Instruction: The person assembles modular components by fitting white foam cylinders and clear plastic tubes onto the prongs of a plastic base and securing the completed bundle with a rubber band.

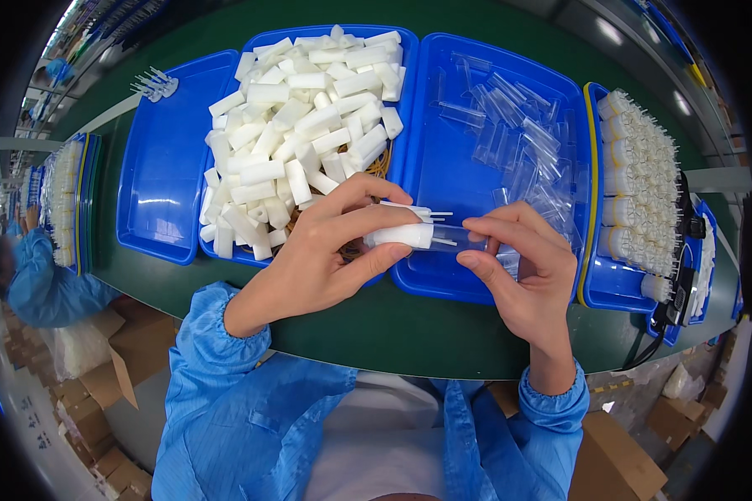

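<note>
My left hand (313, 246) is closed around a white foam-like cylinder (405, 237) with thin white rods sticking out of its right end. From the right, my right hand (530, 267) pinches a clear plastic tube (455, 235) between thumb and fingertips. The tube lies in line with the cylinder and surrounds some rod ends; whether it covers the white body, I cannot tell. Behind my left hand, white foam blocks (297, 117) are heaped in a blue tray (411, 50). Loose clear tubes (510, 117) lie in another blue tray (443, 184) beyond my right hand.
At the far left, a blue tray (159, 179) has a small rodded cluster (154, 83) at its rim. On the right, several rodded white bundles (639, 184) stand packed in a blue tray. A black cable (656, 342) hangs nearby. Another person (50, 280) sits at left.
</note>
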`<state>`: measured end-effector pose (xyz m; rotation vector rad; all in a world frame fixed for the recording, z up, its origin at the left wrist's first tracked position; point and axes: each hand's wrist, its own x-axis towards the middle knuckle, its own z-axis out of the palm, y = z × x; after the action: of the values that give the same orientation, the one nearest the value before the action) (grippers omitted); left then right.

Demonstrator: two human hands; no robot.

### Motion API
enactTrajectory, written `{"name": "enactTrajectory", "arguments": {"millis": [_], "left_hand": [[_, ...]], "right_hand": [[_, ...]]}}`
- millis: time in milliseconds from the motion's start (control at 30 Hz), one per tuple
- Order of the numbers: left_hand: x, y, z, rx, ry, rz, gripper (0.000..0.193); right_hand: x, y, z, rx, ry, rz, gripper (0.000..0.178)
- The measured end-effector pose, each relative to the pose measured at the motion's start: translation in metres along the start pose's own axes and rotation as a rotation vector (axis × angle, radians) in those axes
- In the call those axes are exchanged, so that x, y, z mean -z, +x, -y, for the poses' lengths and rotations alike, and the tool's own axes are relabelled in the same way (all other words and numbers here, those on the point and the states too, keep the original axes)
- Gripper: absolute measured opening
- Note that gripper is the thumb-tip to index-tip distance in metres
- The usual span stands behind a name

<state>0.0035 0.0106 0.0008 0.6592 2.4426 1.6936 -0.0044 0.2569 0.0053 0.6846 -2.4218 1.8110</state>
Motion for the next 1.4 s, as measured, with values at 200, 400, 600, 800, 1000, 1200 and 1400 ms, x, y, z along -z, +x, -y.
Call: {"name": "enactTrajectory", "arguments": {"millis": [200, 400, 600, 800, 1000, 1200, 1400], "left_hand": [[0.001, 0.000, 0.000, 0.002, 0.006, 0.005, 0.025], [0.004, 0.000, 0.001, 0.010, 0.090, 0.045, 0.029], [0.011, 0.001, 0.001, 0.235, -0.582, 0.005, 0.040], [0.006, 0.000, 0.005, 0.219, -0.589, 0.027, 0.050], [-0.009, -0.004, 0.008, 0.186, -0.679, 0.079, 0.047], [-0.009, -0.004, 0.008, 0.210, -0.793, 0.090, 0.038], [-0.006, -0.001, 0.004, 0.258, -0.880, -0.035, 0.028]], "right_hand": [[-0.003, -0.002, 0.001, -0.029, 0.011, -0.020, 0.032], [0.000, 0.000, 0.004, 0.068, -0.259, 0.044, 0.032], [0.005, 0.000, 0.008, 0.033, -0.137, -0.029, 0.033], [0.005, 0.001, 0.008, 0.072, -0.098, -0.038, 0.032], [-0.007, -0.002, 0.012, 0.117, -0.164, -0.009, 0.034], [-0.012, -0.002, 0.013, 0.167, -0.235, -0.019, 0.036], [0.000, 0.016, 0.010, 0.098, -0.444, -0.086, 0.029]]}}
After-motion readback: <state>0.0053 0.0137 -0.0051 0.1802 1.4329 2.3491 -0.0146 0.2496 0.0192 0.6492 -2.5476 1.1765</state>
